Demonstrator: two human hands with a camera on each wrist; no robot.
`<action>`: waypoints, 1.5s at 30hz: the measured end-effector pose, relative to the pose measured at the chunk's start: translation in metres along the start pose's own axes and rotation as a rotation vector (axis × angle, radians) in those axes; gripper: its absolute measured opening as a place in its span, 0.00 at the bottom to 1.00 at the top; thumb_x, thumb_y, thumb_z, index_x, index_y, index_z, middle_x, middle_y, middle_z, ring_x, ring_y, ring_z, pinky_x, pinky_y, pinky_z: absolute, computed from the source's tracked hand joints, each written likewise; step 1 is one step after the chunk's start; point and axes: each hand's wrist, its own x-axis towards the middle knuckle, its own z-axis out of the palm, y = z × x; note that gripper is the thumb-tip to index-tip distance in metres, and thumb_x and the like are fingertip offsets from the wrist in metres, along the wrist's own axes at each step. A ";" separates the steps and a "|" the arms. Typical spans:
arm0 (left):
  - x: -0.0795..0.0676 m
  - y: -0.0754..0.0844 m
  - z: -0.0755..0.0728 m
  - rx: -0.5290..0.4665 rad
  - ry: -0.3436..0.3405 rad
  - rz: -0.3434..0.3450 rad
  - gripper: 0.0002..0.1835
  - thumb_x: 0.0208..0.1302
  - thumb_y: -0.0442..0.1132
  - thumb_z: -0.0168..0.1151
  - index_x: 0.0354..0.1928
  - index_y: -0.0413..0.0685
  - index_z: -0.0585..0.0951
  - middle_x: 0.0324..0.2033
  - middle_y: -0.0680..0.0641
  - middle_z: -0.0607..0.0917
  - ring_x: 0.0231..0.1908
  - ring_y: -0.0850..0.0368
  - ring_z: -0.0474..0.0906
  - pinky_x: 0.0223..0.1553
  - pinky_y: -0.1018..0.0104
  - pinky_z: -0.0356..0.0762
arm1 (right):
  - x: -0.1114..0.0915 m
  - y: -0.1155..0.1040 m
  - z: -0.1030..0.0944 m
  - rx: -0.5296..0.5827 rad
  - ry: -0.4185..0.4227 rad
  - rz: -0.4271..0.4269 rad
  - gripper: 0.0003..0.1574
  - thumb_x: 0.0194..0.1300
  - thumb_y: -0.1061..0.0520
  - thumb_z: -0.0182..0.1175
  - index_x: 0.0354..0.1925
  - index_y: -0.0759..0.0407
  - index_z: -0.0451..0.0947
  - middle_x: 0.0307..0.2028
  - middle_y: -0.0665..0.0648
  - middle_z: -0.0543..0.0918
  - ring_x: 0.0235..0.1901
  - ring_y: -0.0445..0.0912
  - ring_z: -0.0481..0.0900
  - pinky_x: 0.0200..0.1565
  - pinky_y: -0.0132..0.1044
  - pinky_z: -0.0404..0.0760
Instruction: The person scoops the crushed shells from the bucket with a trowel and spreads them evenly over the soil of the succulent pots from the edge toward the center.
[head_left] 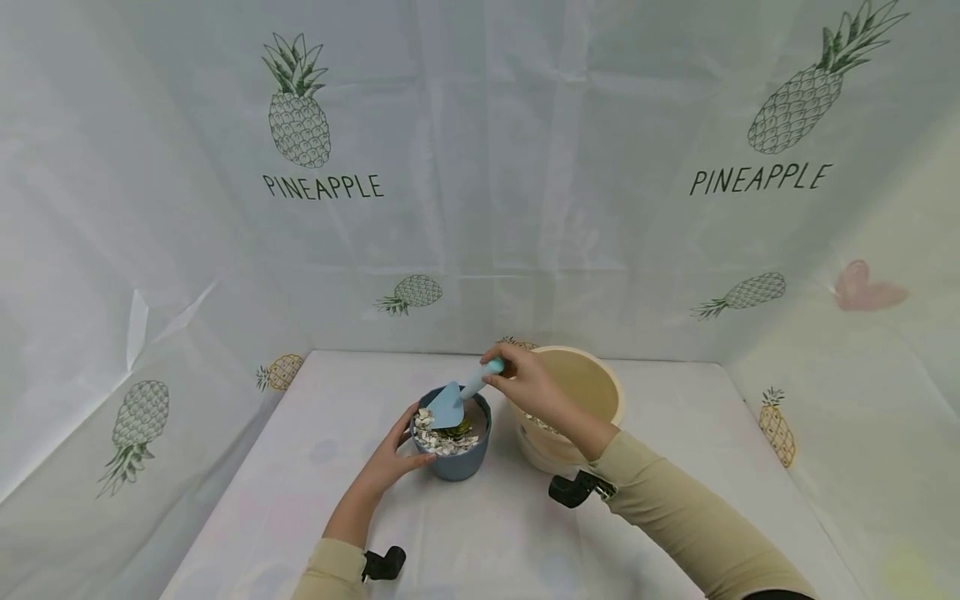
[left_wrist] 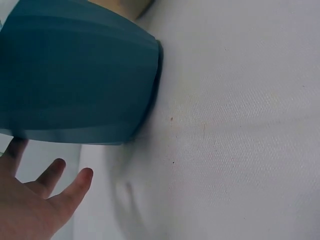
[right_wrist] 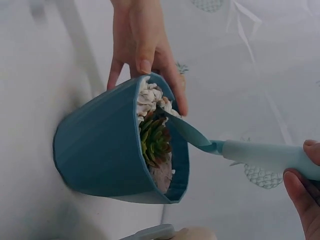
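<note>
A blue flowerpot stands on the table with a small green succulent in it. White stones lie around the plant, heaped higher towards my left hand. That hand holds the pot's left side, its thumb by the near rim and a finger along the far side; other fingers spread loosely in the left wrist view. My right hand pinches the end of the pale handle of a light-blue trowel. The trowel slants down into the pot, its blade tip at the stones beside the succulent.
Close to the right of the pot stands a larger cream tub, with some stones visible inside; my right forearm passes in front of it. A white cloth covers the table. Pineapple-printed sheets hang behind and at the sides.
</note>
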 end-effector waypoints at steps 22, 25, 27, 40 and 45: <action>-0.015 0.001 0.009 0.025 0.077 0.001 0.46 0.56 0.47 0.74 0.74 0.64 0.61 0.73 0.41 0.57 0.70 0.35 0.53 0.61 0.31 0.58 | -0.005 -0.002 -0.008 -0.005 0.026 -0.063 0.11 0.62 0.67 0.65 0.44 0.62 0.80 0.37 0.54 0.80 0.36 0.45 0.81 0.38 0.35 0.83; -0.018 0.003 0.009 0.039 0.083 0.004 0.45 0.56 0.46 0.74 0.74 0.62 0.62 0.73 0.39 0.58 0.69 0.34 0.54 0.60 0.31 0.60 | -0.008 -0.003 -0.011 0.002 0.033 -0.061 0.11 0.62 0.67 0.65 0.44 0.62 0.80 0.37 0.55 0.80 0.36 0.46 0.81 0.38 0.35 0.83; -0.019 0.005 0.009 0.050 0.085 0.004 0.44 0.56 0.46 0.74 0.74 0.61 0.63 0.72 0.38 0.59 0.69 0.34 0.54 0.59 0.31 0.61 | -0.010 -0.005 -0.013 0.015 0.034 -0.067 0.11 0.63 0.67 0.65 0.44 0.64 0.79 0.38 0.57 0.80 0.37 0.47 0.81 0.39 0.36 0.83; -0.015 0.038 0.002 0.108 0.235 0.176 0.42 0.58 0.39 0.72 0.73 0.51 0.64 0.74 0.44 0.57 0.72 0.41 0.49 0.66 0.39 0.56 | -0.032 0.002 -0.037 0.011 0.105 -0.139 0.12 0.60 0.69 0.66 0.44 0.68 0.79 0.40 0.59 0.81 0.39 0.48 0.81 0.42 0.36 0.83; -0.020 0.079 0.020 -0.011 0.270 0.215 0.42 0.57 0.37 0.73 0.72 0.54 0.65 0.72 0.44 0.60 0.71 0.42 0.52 0.67 0.45 0.58 | -0.045 -0.001 -0.054 -0.063 0.175 -0.128 0.14 0.58 0.69 0.68 0.43 0.65 0.79 0.39 0.57 0.82 0.37 0.48 0.81 0.42 0.35 0.83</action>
